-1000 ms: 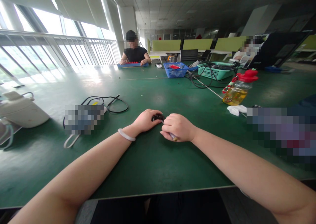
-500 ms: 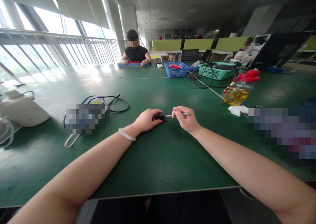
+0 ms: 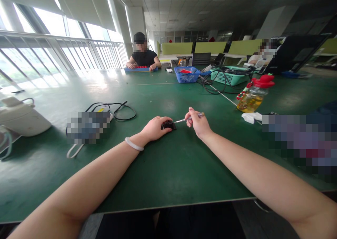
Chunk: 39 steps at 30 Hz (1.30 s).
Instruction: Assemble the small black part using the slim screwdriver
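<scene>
Head view, my only window on this bench: left hand [image 3: 155, 128] and right hand [image 3: 200, 124] lie apart at the centre of the frame, with a narrow gap between them. The left hand, below a white bracelet [image 3: 133, 144] at the wrist, is curved round a small dark block [image 3: 168, 125], thumb on the near side and fingers on the far side. I take this grip to be a clamp against the green table [image 3: 158, 177], checking any slide or turn and leaving the block's right end exposed. The right hand pinches a slim tool [image 3: 180, 120] in its fingertips, metal shaft pointing left at that exposed end, handle tilted up to the right. Holding it well back from the tip, I judge, gives fine control and an open line of sight. Whether the tip touches the block I cannot tell at this scale.

About the hands: a red-capped bottle [image 3: 251, 100] and a white tissue [image 3: 251, 117] stand at right of frame, probably set aside to spare the right elbow. Upper centre shows a blue basket [image 3: 187, 77] and a green basket [image 3: 228, 78]; upper left of centre, a person [image 3: 144, 58] sits behind a blue tray [image 3: 139, 70].
</scene>
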Each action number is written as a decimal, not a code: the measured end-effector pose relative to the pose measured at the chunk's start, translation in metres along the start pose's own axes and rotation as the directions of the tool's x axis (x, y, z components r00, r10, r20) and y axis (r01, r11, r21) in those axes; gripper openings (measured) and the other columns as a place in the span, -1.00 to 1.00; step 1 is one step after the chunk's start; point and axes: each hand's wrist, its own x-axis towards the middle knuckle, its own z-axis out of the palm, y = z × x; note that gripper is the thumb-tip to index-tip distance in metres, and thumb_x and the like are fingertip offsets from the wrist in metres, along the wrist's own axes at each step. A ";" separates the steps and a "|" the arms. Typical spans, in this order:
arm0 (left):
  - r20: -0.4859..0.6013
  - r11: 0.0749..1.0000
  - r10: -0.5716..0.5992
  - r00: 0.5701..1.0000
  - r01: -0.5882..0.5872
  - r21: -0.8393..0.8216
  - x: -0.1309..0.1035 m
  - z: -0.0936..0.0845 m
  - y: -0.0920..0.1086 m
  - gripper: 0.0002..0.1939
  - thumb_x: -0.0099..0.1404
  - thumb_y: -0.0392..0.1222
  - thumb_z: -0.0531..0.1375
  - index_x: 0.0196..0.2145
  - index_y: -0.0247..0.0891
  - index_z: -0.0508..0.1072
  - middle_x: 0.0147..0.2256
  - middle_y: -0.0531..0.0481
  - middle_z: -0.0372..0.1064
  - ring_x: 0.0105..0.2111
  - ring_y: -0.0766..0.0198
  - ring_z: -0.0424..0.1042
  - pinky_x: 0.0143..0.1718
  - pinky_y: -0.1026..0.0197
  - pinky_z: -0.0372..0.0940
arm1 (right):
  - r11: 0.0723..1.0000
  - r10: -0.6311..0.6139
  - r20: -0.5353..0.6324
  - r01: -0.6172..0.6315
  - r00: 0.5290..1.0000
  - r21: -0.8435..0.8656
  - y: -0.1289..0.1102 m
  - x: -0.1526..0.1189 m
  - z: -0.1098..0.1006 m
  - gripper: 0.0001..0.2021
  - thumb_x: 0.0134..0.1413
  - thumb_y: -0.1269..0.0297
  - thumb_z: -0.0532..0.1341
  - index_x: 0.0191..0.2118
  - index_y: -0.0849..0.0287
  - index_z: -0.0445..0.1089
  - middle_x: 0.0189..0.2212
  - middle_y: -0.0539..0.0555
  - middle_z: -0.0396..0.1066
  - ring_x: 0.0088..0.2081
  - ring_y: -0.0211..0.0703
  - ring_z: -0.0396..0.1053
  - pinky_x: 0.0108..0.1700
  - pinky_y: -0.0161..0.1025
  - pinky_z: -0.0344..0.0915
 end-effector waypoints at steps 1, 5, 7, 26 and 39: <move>0.000 1.000 0.004 1.000 -0.004 0.000 0.000 0.000 0.000 -0.63 0.18 -0.05 0.20 -0.05 -0.11 0.41 -0.20 -0.01 0.47 -0.20 0.10 0.41 -0.11 0.06 0.31 | 1.000 0.014 -0.012 -0.014 1.000 0.026 0.001 0.001 0.000 -0.52 0.09 -0.13 0.12 -0.61 0.17 0.34 -0.81 -0.12 0.08 -0.73 -0.35 0.12 -0.63 -0.33 0.08; 0.005 0.999 0.034 0.999 -0.034 -0.004 -0.002 -0.001 0.001 -0.63 0.19 -0.04 0.20 -0.03 -0.12 0.40 -0.20 -0.03 0.46 -0.18 0.10 0.40 -0.11 0.07 0.30 | 0.989 0.066 -0.058 -0.058 0.996 0.137 0.005 0.003 0.000 -0.53 0.04 -0.13 0.17 -0.63 0.18 0.33 -0.81 -0.13 0.06 -0.75 -0.37 0.11 -0.65 -0.34 0.08; 0.014 0.998 0.062 0.998 -0.062 -0.011 -0.002 -0.001 0.002 -0.62 0.20 -0.03 0.19 -0.02 -0.12 0.40 -0.20 -0.04 0.45 -0.18 0.11 0.39 -0.11 0.08 0.30 | 0.982 0.099 -0.053 -0.089 0.994 0.167 0.005 0.004 0.000 -0.53 0.02 -0.13 0.18 -0.63 0.18 0.34 -0.81 -0.13 0.05 -0.75 -0.37 0.11 -0.66 -0.34 0.10; 0.045 0.998 0.056 0.997 -0.055 -0.018 -0.002 -0.002 0.003 -0.60 0.20 0.00 0.20 -0.01 -0.12 0.40 -0.17 -0.02 0.45 -0.16 0.11 0.38 -0.11 0.10 0.28 | 0.951 0.120 -0.068 -0.096 0.990 0.294 -0.004 0.004 -0.004 -0.53 -0.01 -0.06 0.22 -0.72 0.18 0.28 -0.85 -0.13 0.02 -0.78 -0.43 0.00 -0.70 -0.37 0.01; 0.049 0.998 0.054 0.997 -0.053 -0.020 -0.001 -0.002 0.001 -0.64 0.19 0.01 0.22 -0.06 -0.09 0.44 -0.20 -0.02 0.46 -0.17 0.12 0.39 -0.15 0.12 0.28 | 0.961 -0.170 0.212 0.210 0.962 -0.182 -0.019 -0.020 0.001 -0.49 0.22 -0.03 0.01 -0.63 0.18 0.32 -0.73 -0.07 0.15 -0.67 -0.33 0.12 -0.54 -0.30 0.06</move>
